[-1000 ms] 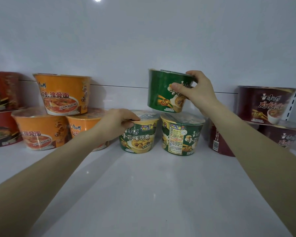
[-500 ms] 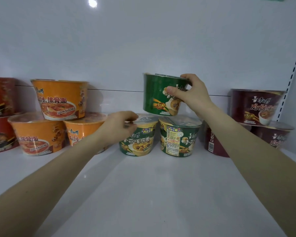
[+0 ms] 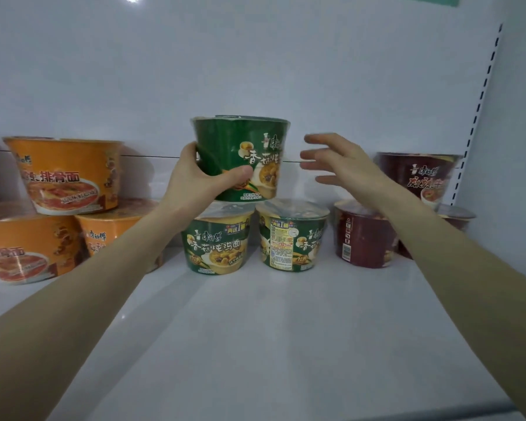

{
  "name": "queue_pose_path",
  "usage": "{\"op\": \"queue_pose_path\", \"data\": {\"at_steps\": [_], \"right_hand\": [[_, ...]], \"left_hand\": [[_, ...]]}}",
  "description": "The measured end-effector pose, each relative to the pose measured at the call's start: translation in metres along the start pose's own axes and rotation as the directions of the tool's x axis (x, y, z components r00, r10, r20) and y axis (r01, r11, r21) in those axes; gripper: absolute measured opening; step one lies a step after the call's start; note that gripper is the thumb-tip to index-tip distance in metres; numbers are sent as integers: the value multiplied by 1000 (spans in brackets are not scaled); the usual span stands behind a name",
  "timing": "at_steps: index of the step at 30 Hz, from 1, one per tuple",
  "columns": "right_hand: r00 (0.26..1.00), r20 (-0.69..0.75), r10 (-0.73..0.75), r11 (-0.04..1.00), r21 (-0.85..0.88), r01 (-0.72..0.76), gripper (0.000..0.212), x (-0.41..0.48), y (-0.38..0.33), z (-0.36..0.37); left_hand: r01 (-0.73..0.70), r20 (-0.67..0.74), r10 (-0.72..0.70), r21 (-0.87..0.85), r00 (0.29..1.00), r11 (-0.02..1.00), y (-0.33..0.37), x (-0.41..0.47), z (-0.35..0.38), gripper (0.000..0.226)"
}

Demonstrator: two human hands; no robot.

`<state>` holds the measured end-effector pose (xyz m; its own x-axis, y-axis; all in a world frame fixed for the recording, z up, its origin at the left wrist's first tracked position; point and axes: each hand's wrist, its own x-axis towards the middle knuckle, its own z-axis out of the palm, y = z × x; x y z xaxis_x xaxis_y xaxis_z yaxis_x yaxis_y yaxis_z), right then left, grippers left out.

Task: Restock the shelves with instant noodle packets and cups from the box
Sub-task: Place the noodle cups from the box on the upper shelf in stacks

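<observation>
Left grip (image 3: 195,183) holds the top green noodle cup (image 3: 243,147) from its left side. The thumb (image 3: 240,173) lies across the front of the label and the other fingers are curled round the wall behind. Right grip (image 3: 346,168) is wide open, with the fingers spread and nearly straight. It is just beside the right side of the same cup, with a small gap between, and has hold of nothing. This hand looks a little blurred.

From the head view, the held cup is upright. Its base is at the lid of the lower left green cup (image 3: 217,247), a little toward the lower right green cup (image 3: 292,241). Whether it already rests on them, one cannot tell. These two lower cups stand side by side on the white shelf (image 3: 271,329), near the back wall (image 3: 255,71).

To the left are three orange cups. Two of them (image 3: 22,247) (image 3: 110,232) stand on the shelf, and the third orange cup (image 3: 67,174) sits on top of them. To the right is a dark red cup (image 3: 365,238) on the shelf, partly behind the right forearm, and another dark red cup (image 3: 419,174) stands higher behind it. A slotted upright (image 3: 480,101) runs along the right side of the back wall.
</observation>
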<state>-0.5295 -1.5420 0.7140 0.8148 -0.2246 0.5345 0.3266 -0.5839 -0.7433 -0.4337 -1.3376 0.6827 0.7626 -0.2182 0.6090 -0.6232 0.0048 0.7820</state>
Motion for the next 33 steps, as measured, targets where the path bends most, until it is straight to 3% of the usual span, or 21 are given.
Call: {"op": "queue_pose_path", "data": {"at_steps": [2, 4, 7, 14, 19, 25, 33], "right_hand": [[995, 96, 15, 930, -366, 21, 39, -4, 20, -11], [969, 230, 89, 766, -638, 81, 46, -8, 43, -14], [944, 288, 158, 629, -767, 129, 45, -13, 59, -9], [961, 270, 56, 630, -756, 176, 31, -16, 59, -12], [973, 229, -9, 720, -674, 165, 30, -17, 58, 2], [950, 301, 84, 855, -512, 86, 34, -18, 59, 1], [969, 245, 42, 818, -565, 107, 36, -14, 58, 12]], "left_hand": [[-3, -28, 2, -7, 1000, 1000, -3, 1, -5, 75], [-5, -42, 5, 0, 999, 1000, -6, 2, -8, 75], [-9, -47, 9, 15, 999, 1000, -9, 2, -9, 72], [-6, -37, 7, 21, 999, 1000, -12, 2, -2, 78], [-31, -32, 32, 26, 999, 999, -9, 2, 4, 75], [-25, -31, 25, 11, 999, 1000, -9, 2, 4, 74], [-22, -29, 23, 4, 999, 1000, -9, 1, 2, 74]]}}
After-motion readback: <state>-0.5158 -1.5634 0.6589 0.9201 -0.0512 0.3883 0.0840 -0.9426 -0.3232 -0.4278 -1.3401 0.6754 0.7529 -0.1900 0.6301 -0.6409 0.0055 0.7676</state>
